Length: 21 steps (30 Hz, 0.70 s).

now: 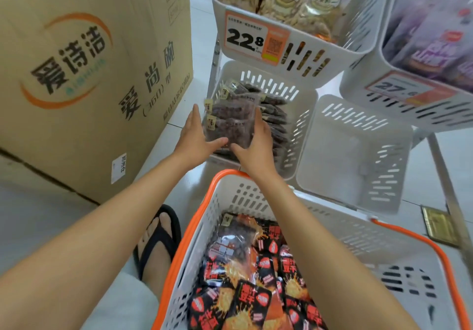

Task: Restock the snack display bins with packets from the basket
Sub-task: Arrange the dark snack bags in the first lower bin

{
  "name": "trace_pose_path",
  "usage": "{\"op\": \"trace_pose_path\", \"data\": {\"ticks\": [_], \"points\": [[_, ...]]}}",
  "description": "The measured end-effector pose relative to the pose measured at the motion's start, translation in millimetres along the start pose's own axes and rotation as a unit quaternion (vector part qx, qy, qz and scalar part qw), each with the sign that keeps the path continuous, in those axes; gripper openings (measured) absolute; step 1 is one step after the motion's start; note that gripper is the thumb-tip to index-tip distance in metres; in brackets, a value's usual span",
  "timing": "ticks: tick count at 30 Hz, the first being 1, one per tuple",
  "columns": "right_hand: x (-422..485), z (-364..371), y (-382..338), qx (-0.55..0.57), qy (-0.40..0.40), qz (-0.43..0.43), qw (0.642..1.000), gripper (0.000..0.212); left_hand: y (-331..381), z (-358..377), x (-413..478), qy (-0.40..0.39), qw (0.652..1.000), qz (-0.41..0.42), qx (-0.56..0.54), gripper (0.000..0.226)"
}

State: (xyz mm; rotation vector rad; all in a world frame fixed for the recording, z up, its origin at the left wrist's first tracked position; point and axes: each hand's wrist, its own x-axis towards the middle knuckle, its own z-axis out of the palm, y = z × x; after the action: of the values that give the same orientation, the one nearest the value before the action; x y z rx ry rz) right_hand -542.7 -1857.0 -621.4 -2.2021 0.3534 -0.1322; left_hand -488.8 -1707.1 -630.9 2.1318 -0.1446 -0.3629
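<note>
The packets [227, 122] are sandwiched, long axis pointing away: left hand [197, 135] pressed flat on one side, right hand [256, 137] curled round the other, half-full bin [302, 114] right underneath.

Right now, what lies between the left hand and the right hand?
In the head view, a stack of clear packets of dark snacks sits between the left hand and the right hand, held over the lower-left white bin.

Cardboard, plastic and film before you
You see a matt cardboard box [89, 73] upper left, smooth white plastic bins [353, 155], glossy film packets [245, 278] in your plastic basket [345, 235].
</note>
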Motion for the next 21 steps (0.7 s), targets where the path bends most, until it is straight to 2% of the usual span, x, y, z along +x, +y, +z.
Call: {"op": "trace_pose_path", "data": {"ticks": [6, 9, 11, 13, 15, 17, 19, 21], "points": [[-93.5, -45.9, 17.0, -0.006, 0.058, -0.06, 0.996, 0.056, -3.9, 12.3, -80.1, -0.055, 0.994, 0.055, 0.072, 0.098], [-143.3, -51.9, 50.8, -0.012, -0.018, -0.02, 1.0, 0.043, -5.3, 17.8, -119.1, -0.035, 0.985, 0.111, 0.127, 0.081], [-164.4, -45.2, 76.5, -0.027, -0.104, 0.025, 0.994, 0.045, -8.3, 21.6, -138.3, -0.009, 0.976, 0.156, 0.154, 0.07], [-167.8, -26.9, 102.6, -0.044, -0.155, 0.035, 0.986, 0.057, -13.1, 27.4, -153.2, 0.002, 0.973, 0.169, 0.157, 0.065], [-158.3, -4.2, 126.2, -0.116, -0.184, 0.045, 0.975, 0.071, -17.3, 37.5, -166.6, 0.0, 0.97, 0.176, 0.169, 0.065], [-149.6, 16.6, 147.6, -0.22, -0.218, 0.057, 0.949, 0.074, -20.7, 46.3, -177.3, -0.004, 0.962, 0.192, 0.197, 0.065], [-152.1, 25.4, 158.5, -0.244, -0.209, 0.039, 0.946, 0.066, -22.9, 51.0, -183.9, -0.008, 0.946, 0.224, 0.233, 0.063], [-164.2, 21.4, 156.7, -0.208, -0.17, 0.002, 0.963, 0.055, -24.3, 55.4, -186.2, -0.016, 0.914, 0.287, 0.285, 0.057]]}}
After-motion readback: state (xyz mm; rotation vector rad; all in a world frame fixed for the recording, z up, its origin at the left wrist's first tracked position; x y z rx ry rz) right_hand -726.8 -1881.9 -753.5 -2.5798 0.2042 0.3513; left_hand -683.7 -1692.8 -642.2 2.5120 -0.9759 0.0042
